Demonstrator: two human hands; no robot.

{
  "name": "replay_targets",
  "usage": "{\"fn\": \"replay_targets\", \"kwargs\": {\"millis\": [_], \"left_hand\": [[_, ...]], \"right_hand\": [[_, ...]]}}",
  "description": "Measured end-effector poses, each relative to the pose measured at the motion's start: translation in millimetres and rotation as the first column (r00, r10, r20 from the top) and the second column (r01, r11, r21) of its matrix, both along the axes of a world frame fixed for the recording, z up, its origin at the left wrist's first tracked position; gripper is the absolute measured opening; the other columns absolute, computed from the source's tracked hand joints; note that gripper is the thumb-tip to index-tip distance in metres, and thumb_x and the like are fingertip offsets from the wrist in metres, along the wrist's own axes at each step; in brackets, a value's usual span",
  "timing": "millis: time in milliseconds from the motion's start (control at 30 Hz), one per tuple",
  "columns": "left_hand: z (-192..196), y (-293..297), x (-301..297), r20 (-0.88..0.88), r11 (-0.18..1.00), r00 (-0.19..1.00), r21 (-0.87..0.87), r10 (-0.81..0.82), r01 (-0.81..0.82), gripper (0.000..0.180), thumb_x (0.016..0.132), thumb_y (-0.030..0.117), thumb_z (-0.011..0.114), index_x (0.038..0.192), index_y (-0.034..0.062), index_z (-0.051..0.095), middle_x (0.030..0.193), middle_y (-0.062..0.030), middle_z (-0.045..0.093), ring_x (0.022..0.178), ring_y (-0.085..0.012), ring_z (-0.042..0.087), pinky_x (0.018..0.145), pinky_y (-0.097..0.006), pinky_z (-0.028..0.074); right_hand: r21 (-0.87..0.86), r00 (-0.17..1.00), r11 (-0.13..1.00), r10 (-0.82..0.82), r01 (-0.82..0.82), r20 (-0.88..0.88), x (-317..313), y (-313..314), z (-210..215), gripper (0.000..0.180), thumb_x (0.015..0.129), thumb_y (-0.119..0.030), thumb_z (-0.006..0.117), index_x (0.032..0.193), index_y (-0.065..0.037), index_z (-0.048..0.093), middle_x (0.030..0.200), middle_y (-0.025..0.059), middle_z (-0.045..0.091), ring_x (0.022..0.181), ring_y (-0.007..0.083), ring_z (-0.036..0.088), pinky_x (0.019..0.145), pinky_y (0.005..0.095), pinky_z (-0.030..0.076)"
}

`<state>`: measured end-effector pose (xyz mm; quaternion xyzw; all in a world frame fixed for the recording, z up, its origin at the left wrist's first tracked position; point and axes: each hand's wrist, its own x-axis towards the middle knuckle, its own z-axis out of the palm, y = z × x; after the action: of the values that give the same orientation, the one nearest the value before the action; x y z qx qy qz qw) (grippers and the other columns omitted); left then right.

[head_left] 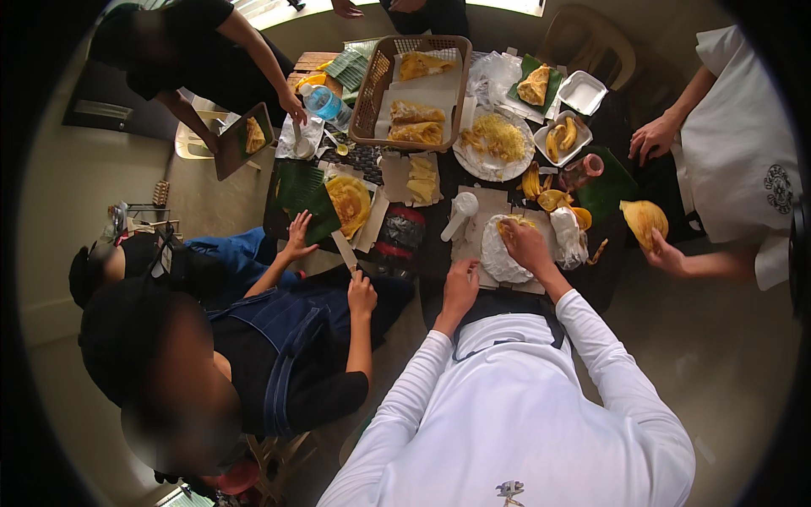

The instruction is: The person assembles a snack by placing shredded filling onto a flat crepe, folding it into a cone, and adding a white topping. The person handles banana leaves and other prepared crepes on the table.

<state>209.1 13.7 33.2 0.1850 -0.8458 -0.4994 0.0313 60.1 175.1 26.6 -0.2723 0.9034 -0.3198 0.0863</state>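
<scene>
A round, flat white food piece (500,264), which looks like a wrapper coated in white, lies on cardboard (467,246) at the table's near edge. Over it my right hand (525,245) bends down, fingers pinched together on yellow shreds that look like grated cheese (512,223). My left hand (460,287) rests at the cardboard's near left edge, its fingers slightly bent with nothing visible in them. Just beyond lies a white plastic scoop (461,211). A white plate (474,162) farther back bears a heap of similar yellow shreds.
A brown basket (358,108) with folded filled wrappers stands at the back. White foam boxes (583,91), bananas (553,200) and a jar (582,171) sit right. At left a co-worker's hand (361,295) grips a flat spatula; another person's hand (667,255) holds a folded wrapper at right.
</scene>
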Motion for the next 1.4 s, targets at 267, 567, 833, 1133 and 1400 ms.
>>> {"fn": "replay_targets", "kwargs": {"millis": [267,567,833,1133,1400], "left_hand": [[-15.1,-15.7,4.4,0.058,0.999,0.998,0.042,0.031,-0.034,0.019,0.090,0.004,0.060,0.106,-0.0002,0.068,0.098,-0.0185,0.069,0.089,-0.0329,0.067,0.081,-0.042,0.053],[-18.7,-25.5,3.3,0.072,0.993,0.992,0.048,0.100,-0.103,0.018,0.093,0.005,0.059,0.108,0.0002,0.068,0.096,-0.0162,0.073,0.088,-0.0258,0.071,0.080,-0.036,0.055],[-16.2,-27.5,9.8,0.161,0.986,0.980,0.095,0.119,-0.136,0.019,0.094,0.005,0.059,0.110,0.0004,0.068,0.099,-0.0156,0.074,0.093,-0.0243,0.072,0.083,-0.034,0.054],[-11.0,-29.1,9.2,0.178,0.986,0.976,0.081,0.128,-0.144,0.018,0.094,0.005,0.057,0.108,-0.0005,0.068,0.097,-0.0179,0.073,0.092,-0.0300,0.072,0.081,-0.037,0.054],[-12.3,-29.8,8.6,0.217,0.976,0.963,0.111,0.159,-0.186,0.020,0.093,0.006,0.058,0.110,0.0010,0.068,0.096,-0.0148,0.074,0.092,-0.0230,0.072,0.082,-0.034,0.054]], "right_hand": [[0.164,0.997,0.985,-0.057,0.048,0.050,-4.3,11.6,8.9,0.028,0.084,-0.016,0.071,0.111,-0.010,0.066,0.089,0.0161,0.070,0.091,0.0365,0.067,0.078,0.0473,0.053],[-0.024,0.996,0.996,-0.079,0.080,0.038,-5.2,19.8,2.4,0.032,0.080,-0.016,0.077,0.108,-0.008,0.065,0.090,0.0084,0.070,0.093,0.0317,0.065,0.081,0.0443,0.051],[-0.037,0.991,0.994,-0.099,0.102,0.085,0.3,28.6,-3.0,0.034,0.080,-0.010,0.074,0.113,-0.007,0.065,0.093,0.0080,0.070,0.097,0.0321,0.064,0.086,0.0434,0.051],[-0.035,1.000,0.999,-0.029,0.029,0.000,-2.5,21.9,-1.4,0.038,0.077,-0.010,0.079,0.112,-0.005,0.065,0.106,0.0100,0.067,0.107,0.0314,0.059,0.093,0.0422,0.048],[-0.246,0.977,0.946,-0.191,0.210,0.096,-0.7,41.2,-6.6,0.033,0.081,-0.005,0.073,0.112,-0.003,0.064,0.102,0.0133,0.066,0.100,0.0312,0.062,0.090,0.0409,0.049]]}}
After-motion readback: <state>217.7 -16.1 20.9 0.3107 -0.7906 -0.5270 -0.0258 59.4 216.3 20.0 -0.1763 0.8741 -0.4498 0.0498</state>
